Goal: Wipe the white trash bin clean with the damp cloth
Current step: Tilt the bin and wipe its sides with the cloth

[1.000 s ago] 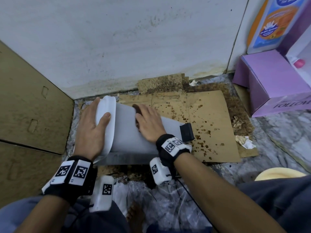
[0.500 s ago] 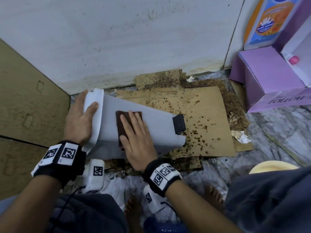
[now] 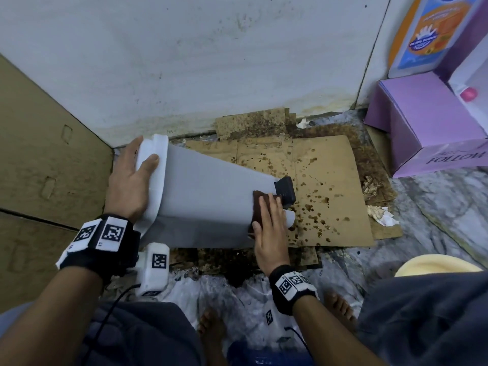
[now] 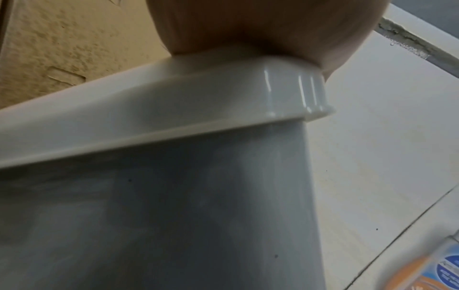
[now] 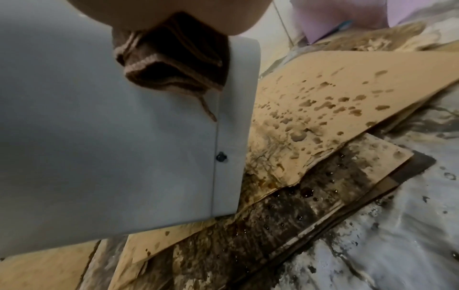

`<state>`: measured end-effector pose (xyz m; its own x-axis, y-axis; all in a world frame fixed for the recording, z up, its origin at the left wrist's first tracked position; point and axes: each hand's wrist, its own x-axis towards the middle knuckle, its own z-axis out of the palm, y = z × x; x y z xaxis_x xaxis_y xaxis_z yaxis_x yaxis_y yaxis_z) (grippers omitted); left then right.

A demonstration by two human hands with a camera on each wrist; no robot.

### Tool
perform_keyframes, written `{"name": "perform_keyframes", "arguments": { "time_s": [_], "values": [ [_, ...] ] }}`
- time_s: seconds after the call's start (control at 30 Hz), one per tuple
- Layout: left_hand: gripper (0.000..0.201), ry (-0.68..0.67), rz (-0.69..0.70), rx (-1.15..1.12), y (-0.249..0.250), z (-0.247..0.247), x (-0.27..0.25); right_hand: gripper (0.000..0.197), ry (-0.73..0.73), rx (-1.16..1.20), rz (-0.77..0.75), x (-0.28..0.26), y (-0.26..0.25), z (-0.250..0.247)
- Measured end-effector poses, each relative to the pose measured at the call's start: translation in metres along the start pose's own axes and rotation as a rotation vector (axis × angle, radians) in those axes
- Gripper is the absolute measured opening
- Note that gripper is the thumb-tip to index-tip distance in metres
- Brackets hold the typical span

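The white trash bin [image 3: 208, 202] lies on its side across the middle of the head view, lid end at the left, base at the right over stained cardboard [image 3: 330, 186]. The left hand [image 3: 129, 186] rests on the lid with fingers straight; the left wrist view shows only its palm pressed to the lid's rim. The right hand [image 3: 269, 228], fingers flat, presses the damp cloth [image 3: 260, 198] against the bin beside the black pedal [image 3: 285, 192]. Only the right wrist view shows the brown cloth [image 5: 174, 58] folded, a loose thread dangling down the bin wall.
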<state>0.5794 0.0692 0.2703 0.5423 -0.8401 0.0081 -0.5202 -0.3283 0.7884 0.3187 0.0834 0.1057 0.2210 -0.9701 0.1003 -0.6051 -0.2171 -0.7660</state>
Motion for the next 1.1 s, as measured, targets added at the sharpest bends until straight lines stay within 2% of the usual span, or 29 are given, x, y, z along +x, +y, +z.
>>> {"name": "perform_keyframes", "arguments": {
  "time_s": [0.2, 0.33, 0.53, 0.67, 0.83, 0.97, 1.1],
  "values": [
    [0.067, -0.012, 0.002, 0.0, -0.006, -0.003, 0.004, 0.057, -0.054, 0.018, -0.238, 0.011, -0.056, 0.007],
    [0.068, -0.01, -0.004, -0.002, -0.012, -0.009, 0.002, 0.058, -0.089, 0.001, -0.277, 0.01, -0.033, 0.005],
    [0.066, -0.011, -0.036, -0.048, -0.011, -0.01, 0.004, 0.065, -0.085, -0.05, -0.159, 0.006, 0.026, -0.006],
    [0.07, -0.014, -0.018, -0.051, -0.008, -0.006, 0.005, 0.067, -0.103, -0.049, -0.183, 0.009, 0.035, -0.013],
    [0.065, -0.026, -0.03, -0.047, -0.008, -0.005, 0.006, 0.075, -0.122, -0.08, -0.259, 0.014, 0.052, -0.023],
    [0.067, -0.035, -0.001, 0.012, -0.002, 0.001, 0.006, 0.072, -0.155, -0.081, -0.17, 0.008, 0.044, -0.02],
    [0.073, -0.027, -0.001, 0.066, 0.004, 0.004, 0.004, 0.058, -0.074, -0.013, -0.051, 0.002, 0.017, -0.009]
  ]
}}
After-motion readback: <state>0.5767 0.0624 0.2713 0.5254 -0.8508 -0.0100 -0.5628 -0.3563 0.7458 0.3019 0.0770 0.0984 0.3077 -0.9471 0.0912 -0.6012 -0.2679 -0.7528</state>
